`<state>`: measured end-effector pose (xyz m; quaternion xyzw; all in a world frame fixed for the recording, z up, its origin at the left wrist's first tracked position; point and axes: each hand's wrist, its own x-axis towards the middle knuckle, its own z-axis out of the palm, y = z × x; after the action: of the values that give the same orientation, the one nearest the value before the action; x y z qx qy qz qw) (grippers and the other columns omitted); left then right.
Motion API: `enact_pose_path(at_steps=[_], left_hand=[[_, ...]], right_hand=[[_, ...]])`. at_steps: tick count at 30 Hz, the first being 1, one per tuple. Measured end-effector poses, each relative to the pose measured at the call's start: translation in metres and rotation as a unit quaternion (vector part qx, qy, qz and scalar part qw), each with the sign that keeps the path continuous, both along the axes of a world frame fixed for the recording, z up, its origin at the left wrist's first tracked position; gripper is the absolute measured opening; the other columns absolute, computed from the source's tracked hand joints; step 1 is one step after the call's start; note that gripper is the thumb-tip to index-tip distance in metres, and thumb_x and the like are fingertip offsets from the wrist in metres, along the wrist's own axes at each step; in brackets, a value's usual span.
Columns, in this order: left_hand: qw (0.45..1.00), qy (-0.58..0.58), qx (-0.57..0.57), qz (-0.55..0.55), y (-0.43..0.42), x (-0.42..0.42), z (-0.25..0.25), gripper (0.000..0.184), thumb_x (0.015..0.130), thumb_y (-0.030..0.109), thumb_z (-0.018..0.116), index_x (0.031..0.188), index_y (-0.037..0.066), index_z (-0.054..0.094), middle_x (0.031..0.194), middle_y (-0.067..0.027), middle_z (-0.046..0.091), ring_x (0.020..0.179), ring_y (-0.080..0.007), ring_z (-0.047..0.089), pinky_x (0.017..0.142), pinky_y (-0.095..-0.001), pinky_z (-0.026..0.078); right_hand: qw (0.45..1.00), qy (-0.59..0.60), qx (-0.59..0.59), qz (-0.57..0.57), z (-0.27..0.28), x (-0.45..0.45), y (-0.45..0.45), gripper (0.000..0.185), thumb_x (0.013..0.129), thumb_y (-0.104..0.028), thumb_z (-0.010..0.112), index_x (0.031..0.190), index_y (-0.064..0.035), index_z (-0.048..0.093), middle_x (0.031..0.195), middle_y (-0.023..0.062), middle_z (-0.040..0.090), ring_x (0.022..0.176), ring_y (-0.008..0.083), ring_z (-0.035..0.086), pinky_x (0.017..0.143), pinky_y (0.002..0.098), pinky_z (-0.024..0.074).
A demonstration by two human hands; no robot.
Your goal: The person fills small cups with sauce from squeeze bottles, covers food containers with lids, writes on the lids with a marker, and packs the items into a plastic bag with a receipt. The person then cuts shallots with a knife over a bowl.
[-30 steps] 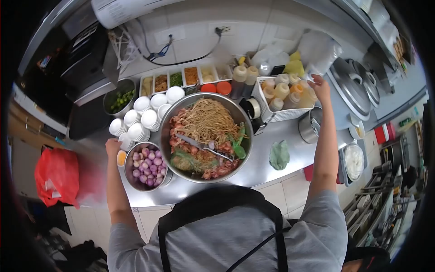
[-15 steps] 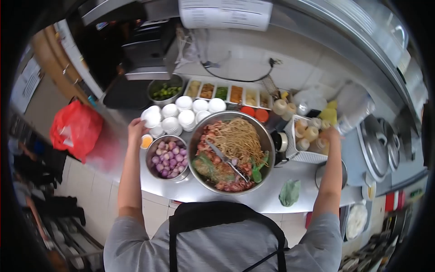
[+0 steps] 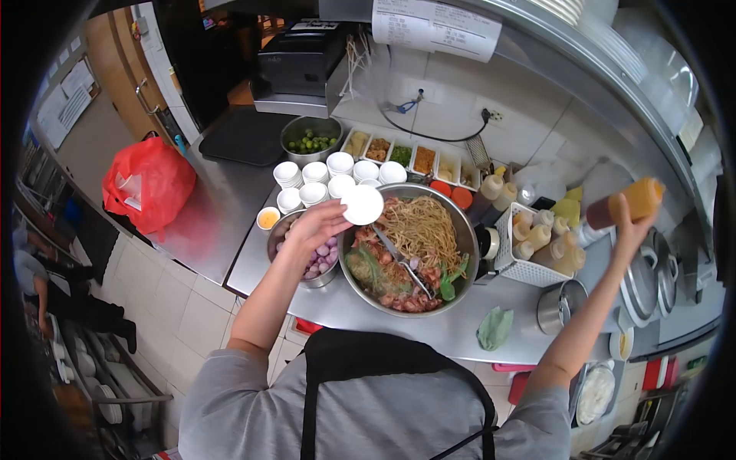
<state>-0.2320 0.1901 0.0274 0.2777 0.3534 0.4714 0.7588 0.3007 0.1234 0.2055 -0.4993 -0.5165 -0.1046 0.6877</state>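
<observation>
My left hand (image 3: 320,224) holds a small white cup (image 3: 363,205) by its edge, over the left rim of the large steel bowl (image 3: 356,297). Noodles (image 3: 422,228), pinkish pieces, green leaves and a pair of metal tongs (image 3: 402,261) lie in that bowl. Raised at the right, my right hand (image 3: 630,222) grips a squeeze bottle (image 3: 644,198) with an orange end and darker contents, tilted almost flat. Below it stands a white basket (image 3: 529,270) of squeeze bottles. Purple onions (image 3: 322,257) in a steel bowl are partly hidden by my left hand.
Stacked white cups (image 3: 314,193) stand behind the onions, near a cup with yellow contents (image 3: 268,218). Behind them are green fruits (image 3: 310,143) and a row of condiment trays (image 3: 400,156). A steel pot (image 3: 560,303), green plastic (image 3: 495,328) and a red bag (image 3: 149,186) also show.
My left hand has moved right from the cup stacks with a white cup in it. My right hand has lifted a squeeze bottle from the basket area. The view has shifted left.
</observation>
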Motion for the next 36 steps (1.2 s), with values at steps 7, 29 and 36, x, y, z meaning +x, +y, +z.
enact_pose_path(at_steps=[7,29,36], left_hand=[[0.994,0.011,0.045,-0.097,-0.01,0.06,0.03,0.032,0.079,0.013,0.062,0.104,-0.003,0.052,0.1,-0.0119,0.057,0.095,-0.0196,0.056,0.085,-0.03,0.046],[0.986,0.045,0.041,-0.158,-0.008,0.074,0.022,0.025,0.079,0.013,0.062,0.098,-0.001,0.055,0.098,-0.0103,0.058,0.09,-0.0181,0.059,0.08,-0.0291,0.049],[0.986,0.012,0.03,-0.161,-0.003,0.071,0.016,0.024,0.08,0.012,0.06,0.098,-0.002,0.055,0.099,-0.0121,0.058,0.09,-0.0198,0.059,0.082,-0.0305,0.049]], right_hand=[[0.936,-0.306,-0.162,0.069,-0.055,-0.128,0.009,0.072,0.058,-0.011,0.076,0.121,-0.0072,0.042,0.111,0.0107,0.051,0.098,0.0261,0.052,0.083,0.0349,0.0419],[0.75,-0.641,-0.156,0.05,-0.066,-0.197,0.012,0.049,0.061,0.001,0.056,0.106,-0.0189,0.055,0.087,0.0061,0.054,0.083,0.0226,0.052,0.073,0.0327,0.0407],[0.763,-0.612,-0.198,0.063,-0.063,-0.198,0.014,0.057,0.059,0.0,0.059,0.112,-0.0192,0.053,0.084,0.0047,0.053,0.081,0.0232,0.051,0.07,0.0333,0.04]])
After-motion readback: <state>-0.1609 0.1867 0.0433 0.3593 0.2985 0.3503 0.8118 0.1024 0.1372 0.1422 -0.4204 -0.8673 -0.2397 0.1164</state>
